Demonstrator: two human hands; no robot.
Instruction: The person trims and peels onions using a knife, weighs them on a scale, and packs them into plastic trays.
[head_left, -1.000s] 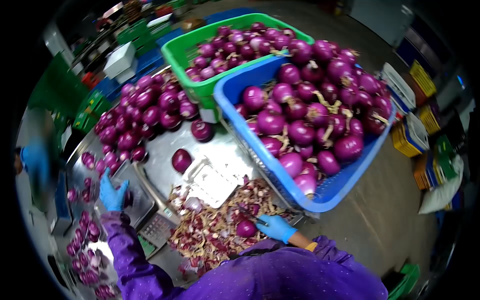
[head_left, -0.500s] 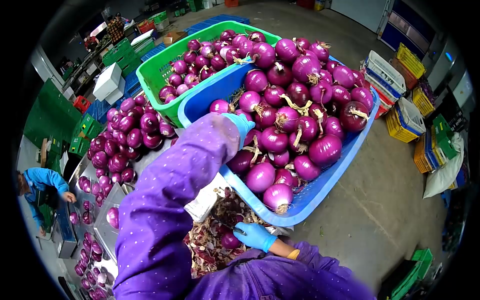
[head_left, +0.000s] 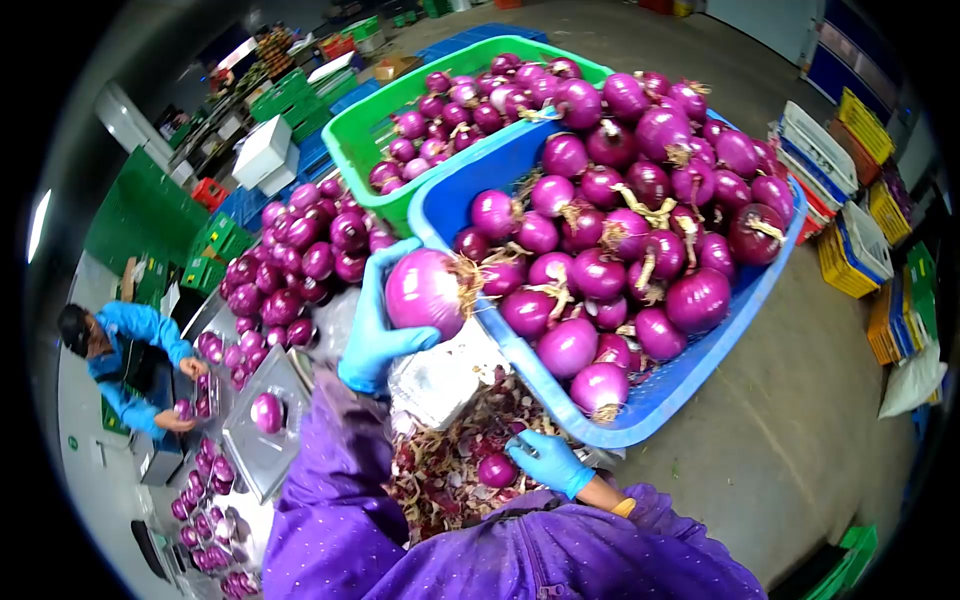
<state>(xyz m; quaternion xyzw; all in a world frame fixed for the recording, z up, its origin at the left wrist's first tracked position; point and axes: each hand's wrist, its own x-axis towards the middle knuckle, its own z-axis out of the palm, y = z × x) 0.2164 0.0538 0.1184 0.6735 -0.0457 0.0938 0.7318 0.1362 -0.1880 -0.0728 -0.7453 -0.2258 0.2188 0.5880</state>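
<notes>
A large red onion (head_left: 425, 293) with dry roots is gripped in my blue-gloved left hand (head_left: 378, 325), raised beside the near left rim of the blue basket (head_left: 640, 425) of onions. Low over the heap of onion skins (head_left: 440, 470) is my gloved right hand (head_left: 550, 464), its fingers closed around something dark, mostly hidden. Just left of its fingertips lies a peeled onion (head_left: 497, 470). One onion (head_left: 267, 412) rests on the clear-topped scale (head_left: 255, 450) to the left.
A green basket (head_left: 350, 150) of onions stands behind the blue one. Loose onions (head_left: 300, 250) are piled on the metal table. A co-worker (head_left: 130, 350) in blue handles packed onions at the left. Stacked crates (head_left: 850, 240) stand at the right.
My left hand went from the scale into the blue basket, then came back left with an onion in it. The co-worker now holds a pack. My right hand stays low over the skins.
</notes>
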